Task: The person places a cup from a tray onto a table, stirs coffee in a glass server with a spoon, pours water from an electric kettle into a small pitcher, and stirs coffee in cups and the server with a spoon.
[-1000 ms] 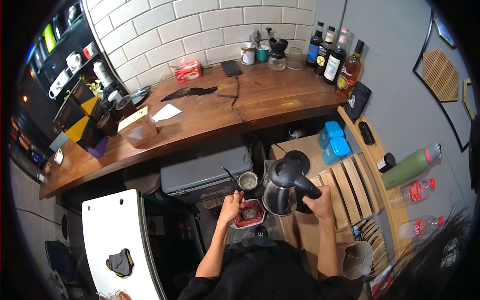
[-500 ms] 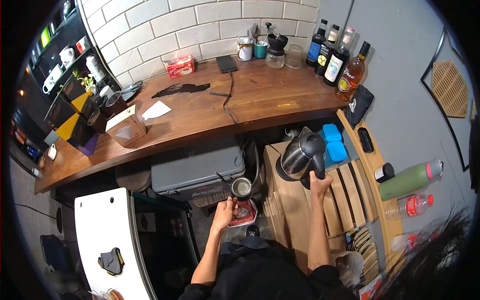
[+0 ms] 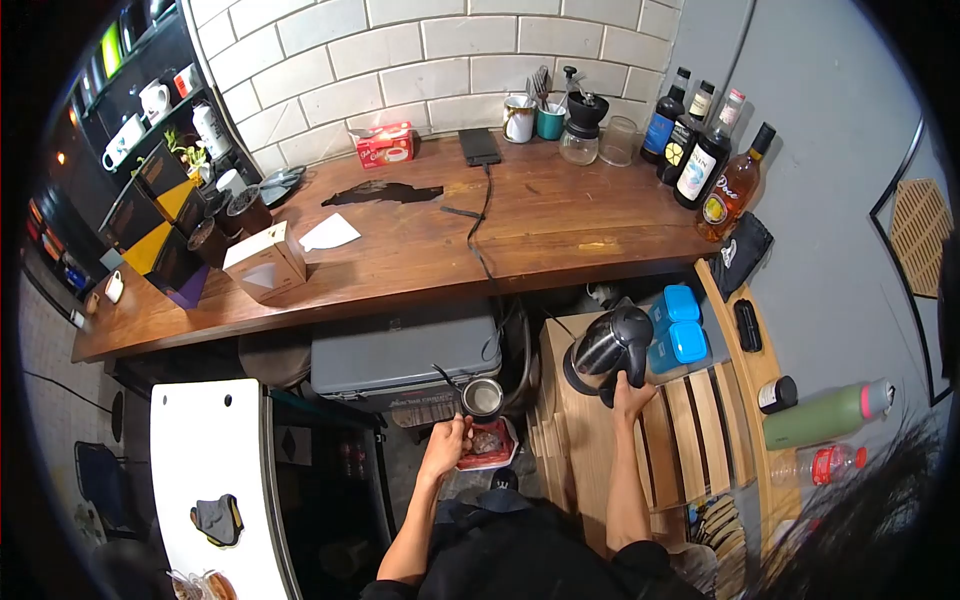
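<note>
Right grip (image 3: pixel 630 392) is wrapping closed around kettle handle (image 3: pixel 637 362); kettle (image 3: pixel 601 342) sitting just beyond, probably feeling heavy, rigid, slick-bodied, handle being best hold. Left grip (image 3: pixel 450 442) is curling closed, holding metal cup (image 3: pixel 483 398), likely lighter, just ahead.

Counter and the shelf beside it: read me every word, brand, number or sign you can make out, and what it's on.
"Doce": amber bottle.
"MONIN", probably: white-labelled bottle.
Too small or blurred to read: blue-labelled bottle, red box, grey cooler, red-labelled plastic bottle.
</note>
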### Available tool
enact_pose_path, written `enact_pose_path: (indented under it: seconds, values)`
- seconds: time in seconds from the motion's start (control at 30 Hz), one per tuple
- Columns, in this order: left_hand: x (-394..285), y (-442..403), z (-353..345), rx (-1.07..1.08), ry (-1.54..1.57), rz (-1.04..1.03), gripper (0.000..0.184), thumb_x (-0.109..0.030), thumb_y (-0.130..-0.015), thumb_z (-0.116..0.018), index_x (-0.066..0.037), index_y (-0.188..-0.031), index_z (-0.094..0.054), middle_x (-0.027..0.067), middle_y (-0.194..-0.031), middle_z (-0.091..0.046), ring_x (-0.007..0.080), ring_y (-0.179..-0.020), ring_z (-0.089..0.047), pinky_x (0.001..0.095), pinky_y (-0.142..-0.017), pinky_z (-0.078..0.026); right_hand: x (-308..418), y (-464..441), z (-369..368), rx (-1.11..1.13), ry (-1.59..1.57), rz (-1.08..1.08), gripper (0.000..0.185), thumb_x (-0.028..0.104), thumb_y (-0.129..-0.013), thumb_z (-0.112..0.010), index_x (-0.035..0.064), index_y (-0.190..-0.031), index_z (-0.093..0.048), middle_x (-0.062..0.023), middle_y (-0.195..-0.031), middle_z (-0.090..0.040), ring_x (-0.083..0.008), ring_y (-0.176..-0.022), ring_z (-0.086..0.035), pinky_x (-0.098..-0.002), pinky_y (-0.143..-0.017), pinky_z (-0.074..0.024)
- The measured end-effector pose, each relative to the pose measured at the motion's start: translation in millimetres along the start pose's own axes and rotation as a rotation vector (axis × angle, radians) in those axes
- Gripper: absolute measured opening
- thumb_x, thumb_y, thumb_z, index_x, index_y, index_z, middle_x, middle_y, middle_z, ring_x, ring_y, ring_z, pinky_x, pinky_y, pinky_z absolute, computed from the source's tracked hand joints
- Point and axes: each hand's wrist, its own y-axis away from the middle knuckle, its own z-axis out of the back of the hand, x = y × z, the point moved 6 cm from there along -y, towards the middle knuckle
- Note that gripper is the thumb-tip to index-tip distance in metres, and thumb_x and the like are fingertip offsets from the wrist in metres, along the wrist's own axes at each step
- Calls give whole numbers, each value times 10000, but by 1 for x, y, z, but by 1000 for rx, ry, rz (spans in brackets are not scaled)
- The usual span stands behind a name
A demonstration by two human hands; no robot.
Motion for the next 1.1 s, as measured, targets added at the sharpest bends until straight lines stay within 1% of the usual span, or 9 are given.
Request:
enact_pose_path:
  seconds: [0.17,0.27,0.33,0.53,0.67,0.73,0.83,1.03,1.1]
  values:
    - [1,-5,2,-24,-52,11,461,-357,-1065,-395,-36,-796,-586,-33,-614,-478,61,-504,-386,248,-477,-312,-13,0,-2,-40,128,-96,252,85,-721,-730,-122,-846,-657,-229,-929,-671,-311,-859,-661,-421,-790,-515]
    - [4,-9,4,-34,-41,-13,508,-356,-1071,-386,-7,-761,-584,2,-560,-500,76,-476,-420,264,-453,-325,23,12,-2,111,50,-203,291,121,-723,-746,-127,-838,-645,-263,-956,-603,-339,-902,-623,-449,-816,-500]
    - [4,-9,2,0,-7,34,444,-350,-1063,-397,-46,-796,-581,-47,-612,-465,53,-508,-371,242,-474,-290,5,11,0,-32,115,-79,273,124,-731,-745,-122,-774,-634,-240,-885,-605,-310,-845,-624,-446,-770,-503]
    - [2,-13,5,-46,-60,21,501,-358,-1071,-382,-1,-810,-617,3,-566,-511,79,-489,-444,260,-465,-346,20,12,2,64,-34,-14,205,70,-743,-716,-105,-709,-614,-127,-718,-648,-213,-666,-622,-385,-642,-496]
    - [-2,-10,6,-48,-67,38,504,-359,-1071,-379,5,-825,-625,9,-567,-522,82,-493,-458,256,-473,-358,18,14,3,151,-24,-99,197,66,-741,-713,-103,-711,-616,-120,-730,-641,-204,-668,-615,-375,-629,-494]
    - [0,-12,8,-39,-37,6,505,-359,-1071,-378,7,-823,-623,14,-570,-529,86,-485,-466,257,-469,-365,4,11,3,101,-23,17,159,53,-740,-683,-89,-704,-621,-79,-667,-625,-160,-591,-589,-342,-554,-469]
    - [-2,-12,11,-32,-59,11,507,-356,-1071,-381,12,-816,-620,12,-570,-521,86,-471,-454,262,-459,-363,-3,17,7,80,-17,-6,170,45,-749,-669,-83,-664,-597,-54,-649,-601,-134,-584,-557,-331,-536,-446]
    - [-1,-10,15,-45,-55,-21,510,-354,-1071,-388,15,-799,-611,12,-576,-523,81,-475,-449,264,-454,-356,-5,13,9,95,-48,24,182,32,-754,-668,-81,-641,-581,-40,-633,-576,-132,-576,-542,-334,-532,-436]
    - [3,-8,17,-45,-48,-17,502,-353,-1072,-388,11,-810,-611,10,-589,-527,75,-485,-449,260,-458,-354,-45,6,6,28,-1,59,165,33,-755,-674,-82,-671,-591,-40,-629,-577,-136,-567,-543,-334,-528,-437]
